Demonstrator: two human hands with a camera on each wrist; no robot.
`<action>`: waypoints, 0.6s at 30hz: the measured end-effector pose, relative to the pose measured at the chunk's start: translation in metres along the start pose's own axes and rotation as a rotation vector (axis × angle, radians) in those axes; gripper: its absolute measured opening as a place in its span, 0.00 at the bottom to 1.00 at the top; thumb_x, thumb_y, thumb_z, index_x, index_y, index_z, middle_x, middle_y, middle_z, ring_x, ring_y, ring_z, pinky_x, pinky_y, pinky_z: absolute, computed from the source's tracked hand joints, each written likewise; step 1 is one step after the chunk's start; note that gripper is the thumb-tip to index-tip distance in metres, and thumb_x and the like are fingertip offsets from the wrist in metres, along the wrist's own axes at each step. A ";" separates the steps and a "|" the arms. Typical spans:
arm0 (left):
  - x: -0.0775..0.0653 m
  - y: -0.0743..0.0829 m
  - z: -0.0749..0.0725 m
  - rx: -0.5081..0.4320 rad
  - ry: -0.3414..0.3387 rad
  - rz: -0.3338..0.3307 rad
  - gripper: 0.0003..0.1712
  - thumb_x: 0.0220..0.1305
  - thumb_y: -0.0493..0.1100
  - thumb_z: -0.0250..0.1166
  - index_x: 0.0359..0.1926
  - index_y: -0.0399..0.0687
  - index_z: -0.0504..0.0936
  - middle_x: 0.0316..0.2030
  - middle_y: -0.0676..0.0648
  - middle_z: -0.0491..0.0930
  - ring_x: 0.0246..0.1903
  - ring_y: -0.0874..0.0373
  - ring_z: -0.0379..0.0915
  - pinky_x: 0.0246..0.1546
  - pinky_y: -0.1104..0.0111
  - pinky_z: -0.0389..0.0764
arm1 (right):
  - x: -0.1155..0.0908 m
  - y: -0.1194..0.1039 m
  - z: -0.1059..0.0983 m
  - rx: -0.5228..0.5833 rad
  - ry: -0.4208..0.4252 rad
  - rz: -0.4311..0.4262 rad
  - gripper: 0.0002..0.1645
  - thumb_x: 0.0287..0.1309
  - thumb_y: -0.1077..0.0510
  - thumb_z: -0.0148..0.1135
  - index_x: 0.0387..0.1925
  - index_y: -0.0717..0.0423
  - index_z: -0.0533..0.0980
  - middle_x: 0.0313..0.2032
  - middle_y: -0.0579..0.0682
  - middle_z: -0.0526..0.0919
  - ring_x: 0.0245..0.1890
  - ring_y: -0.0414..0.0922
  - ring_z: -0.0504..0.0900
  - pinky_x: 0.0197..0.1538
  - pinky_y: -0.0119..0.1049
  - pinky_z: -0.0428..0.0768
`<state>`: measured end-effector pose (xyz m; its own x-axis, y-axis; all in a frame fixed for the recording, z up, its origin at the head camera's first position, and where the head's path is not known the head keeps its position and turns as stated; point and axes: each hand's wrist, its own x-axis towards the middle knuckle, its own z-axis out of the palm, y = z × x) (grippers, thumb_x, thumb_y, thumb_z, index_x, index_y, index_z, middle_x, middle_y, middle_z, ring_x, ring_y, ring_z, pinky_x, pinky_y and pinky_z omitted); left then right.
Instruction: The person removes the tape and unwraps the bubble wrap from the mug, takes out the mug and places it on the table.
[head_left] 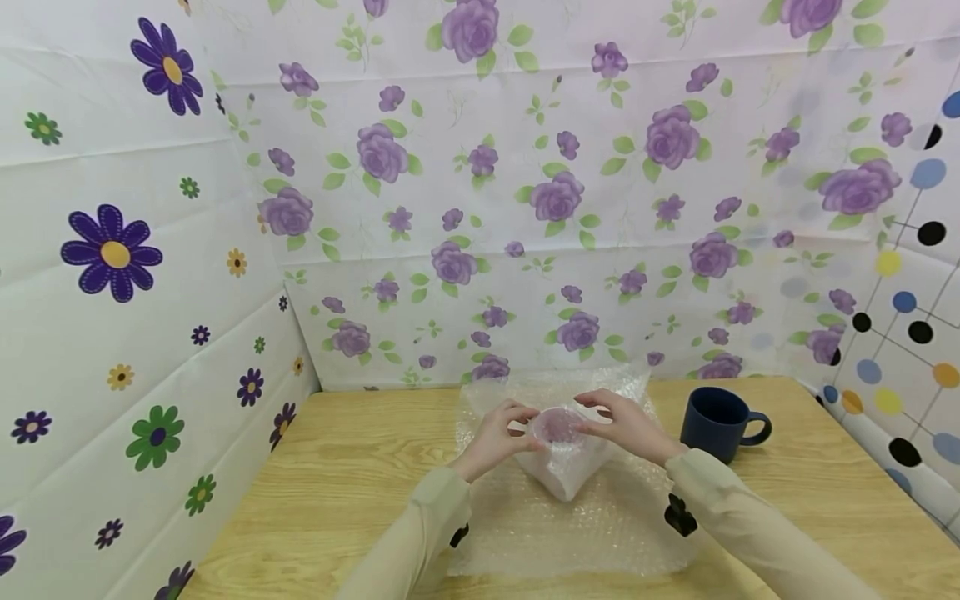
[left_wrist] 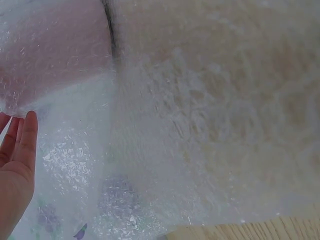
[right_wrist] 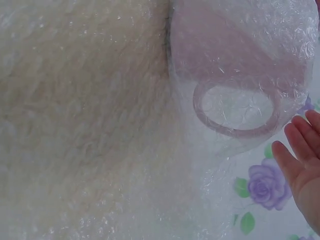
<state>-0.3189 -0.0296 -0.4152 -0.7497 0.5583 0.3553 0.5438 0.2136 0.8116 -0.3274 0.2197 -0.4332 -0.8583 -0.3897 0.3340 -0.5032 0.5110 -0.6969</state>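
A pink mug (head_left: 558,425) lies under clear bubble wrap (head_left: 570,533), its round end towards the head camera. Its ring handle (right_wrist: 235,132) shows through the plastic in the right wrist view. On the left side, the left hand (head_left: 501,432) has thumb and fingers spread apart at the wrapped mug's edge. In the left wrist view its fingertips meet the plastic with fairly straight fingers. The right hand (head_left: 626,423) is on the other side, thumb near the rim and fingers lifted. The right wrist view shows those fingers extended beside the wrap.
A dark blue mug (head_left: 720,425) stands upright right of the wrap, close to the right forearm, handle pointing right. Under everything is a wooden table (head_left: 360,483). A floral cloth (head_left: 465,208) hangs behind it, with patterned cloths along both sides.
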 end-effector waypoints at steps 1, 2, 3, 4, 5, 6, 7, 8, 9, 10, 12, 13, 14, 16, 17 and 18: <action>0.000 0.000 0.000 -0.002 -0.002 0.000 0.25 0.49 0.31 0.68 0.49 0.24 0.72 0.43 0.31 0.68 0.44 0.38 0.66 0.42 0.58 0.75 | 0.001 0.000 0.001 -0.005 -0.004 -0.001 0.28 0.54 0.54 0.63 0.54 0.65 0.69 0.51 0.58 0.72 0.52 0.56 0.69 0.52 0.53 0.67; 0.000 0.000 0.000 0.000 -0.002 -0.002 0.25 0.49 0.31 0.68 0.49 0.24 0.72 0.43 0.31 0.68 0.44 0.38 0.66 0.42 0.58 0.75 | 0.002 0.000 0.001 -0.002 -0.006 0.006 0.28 0.54 0.54 0.63 0.54 0.65 0.69 0.51 0.58 0.72 0.53 0.56 0.68 0.53 0.52 0.67; 0.000 0.001 0.000 0.000 -0.001 -0.003 0.25 0.49 0.31 0.68 0.49 0.24 0.72 0.43 0.31 0.68 0.44 0.38 0.65 0.42 0.58 0.75 | 0.003 0.000 0.002 0.000 -0.012 0.009 0.29 0.55 0.55 0.62 0.54 0.65 0.69 0.52 0.58 0.72 0.53 0.56 0.68 0.53 0.52 0.67; 0.000 0.001 0.000 0.003 -0.001 -0.004 0.25 0.50 0.31 0.68 0.49 0.24 0.72 0.43 0.32 0.69 0.44 0.38 0.66 0.42 0.58 0.75 | 0.004 0.000 0.003 0.002 -0.017 0.009 0.29 0.55 0.55 0.62 0.55 0.66 0.68 0.52 0.59 0.71 0.53 0.56 0.67 0.53 0.52 0.67; 0.000 0.001 0.000 0.006 -0.001 -0.006 0.25 0.50 0.31 0.68 0.49 0.24 0.72 0.43 0.32 0.69 0.44 0.38 0.66 0.42 0.58 0.75 | 0.005 0.000 0.004 0.001 -0.023 0.008 0.29 0.56 0.55 0.62 0.55 0.66 0.68 0.52 0.59 0.71 0.54 0.56 0.67 0.53 0.51 0.66; 0.000 0.001 -0.001 0.008 -0.002 -0.006 0.25 0.50 0.31 0.68 0.49 0.24 0.72 0.43 0.32 0.69 0.44 0.38 0.65 0.43 0.58 0.75 | 0.006 0.000 0.006 0.002 -0.027 0.008 0.29 0.56 0.55 0.61 0.56 0.66 0.67 0.53 0.59 0.71 0.54 0.56 0.67 0.53 0.51 0.66; 0.000 0.001 -0.001 0.008 -0.004 -0.006 0.25 0.50 0.31 0.68 0.49 0.24 0.72 0.43 0.31 0.69 0.45 0.38 0.65 0.43 0.57 0.74 | 0.007 0.000 0.007 0.004 -0.030 0.006 0.29 0.57 0.55 0.61 0.56 0.66 0.67 0.53 0.60 0.71 0.54 0.56 0.67 0.53 0.51 0.67; 0.000 0.002 -0.001 0.011 -0.005 -0.006 0.25 0.50 0.31 0.68 0.49 0.24 0.72 0.43 0.32 0.69 0.44 0.38 0.65 0.43 0.57 0.75 | 0.008 -0.001 0.008 0.012 -0.032 0.009 0.29 0.57 0.55 0.61 0.56 0.66 0.67 0.53 0.60 0.70 0.55 0.55 0.66 0.53 0.50 0.67; 0.000 0.002 -0.001 0.009 -0.007 -0.004 0.25 0.50 0.31 0.68 0.49 0.24 0.72 0.43 0.31 0.68 0.44 0.38 0.65 0.43 0.57 0.74 | 0.008 -0.001 0.009 0.020 -0.034 0.005 0.29 0.57 0.56 0.60 0.57 0.66 0.67 0.54 0.60 0.70 0.55 0.56 0.66 0.54 0.51 0.66; 0.000 0.002 -0.001 0.009 -0.009 -0.003 0.25 0.50 0.31 0.68 0.49 0.24 0.72 0.43 0.31 0.68 0.45 0.38 0.65 0.43 0.57 0.74 | 0.009 -0.001 0.010 0.028 -0.036 0.002 0.29 0.57 0.56 0.60 0.57 0.66 0.66 0.54 0.61 0.70 0.55 0.56 0.66 0.54 0.51 0.66; 0.001 0.002 -0.001 0.005 -0.011 0.000 0.25 0.50 0.31 0.68 0.49 0.24 0.72 0.43 0.31 0.68 0.45 0.37 0.65 0.43 0.56 0.74 | 0.010 0.000 0.011 0.048 -0.040 0.003 0.29 0.57 0.56 0.60 0.57 0.66 0.66 0.54 0.62 0.69 0.55 0.57 0.65 0.54 0.51 0.66; 0.001 0.003 -0.001 0.006 -0.012 0.000 0.25 0.50 0.31 0.68 0.49 0.24 0.72 0.43 0.31 0.68 0.45 0.37 0.65 0.43 0.57 0.74 | 0.010 0.000 0.012 0.059 -0.043 0.004 0.29 0.58 0.57 0.60 0.57 0.67 0.66 0.54 0.62 0.69 0.56 0.57 0.65 0.54 0.52 0.66; 0.001 0.003 -0.001 0.008 -0.012 -0.002 0.25 0.50 0.32 0.68 0.49 0.24 0.72 0.43 0.31 0.68 0.45 0.37 0.65 0.42 0.58 0.75 | 0.011 0.000 0.013 0.065 -0.047 0.006 0.29 0.58 0.57 0.59 0.57 0.66 0.66 0.55 0.62 0.69 0.56 0.58 0.65 0.54 0.52 0.65; 0.000 0.003 -0.001 0.008 -0.012 -0.005 0.25 0.50 0.32 0.68 0.49 0.24 0.72 0.43 0.31 0.68 0.45 0.37 0.65 0.43 0.58 0.75 | 0.012 0.001 0.014 0.076 -0.053 0.009 0.28 0.59 0.57 0.58 0.57 0.67 0.66 0.55 0.62 0.69 0.56 0.58 0.65 0.54 0.51 0.65; 0.000 0.003 -0.001 0.007 -0.014 -0.006 0.25 0.50 0.32 0.68 0.49 0.24 0.72 0.43 0.30 0.68 0.45 0.37 0.65 0.43 0.58 0.74 | 0.012 0.002 0.014 0.080 -0.055 0.012 0.27 0.59 0.58 0.58 0.57 0.67 0.66 0.54 0.61 0.69 0.55 0.57 0.65 0.54 0.51 0.66; 0.000 0.003 -0.001 0.009 -0.014 -0.008 0.25 0.50 0.32 0.68 0.49 0.24 0.72 0.43 0.30 0.68 0.45 0.37 0.65 0.43 0.58 0.75 | 0.012 0.002 0.014 0.083 -0.057 0.014 0.26 0.60 0.58 0.57 0.57 0.67 0.66 0.54 0.61 0.70 0.55 0.57 0.66 0.54 0.50 0.66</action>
<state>-0.3179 -0.0295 -0.4122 -0.7487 0.5678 0.3422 0.5412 0.2253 0.8101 -0.3376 0.2047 -0.4396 -0.8568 -0.4271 0.2889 -0.4791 0.4524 -0.7522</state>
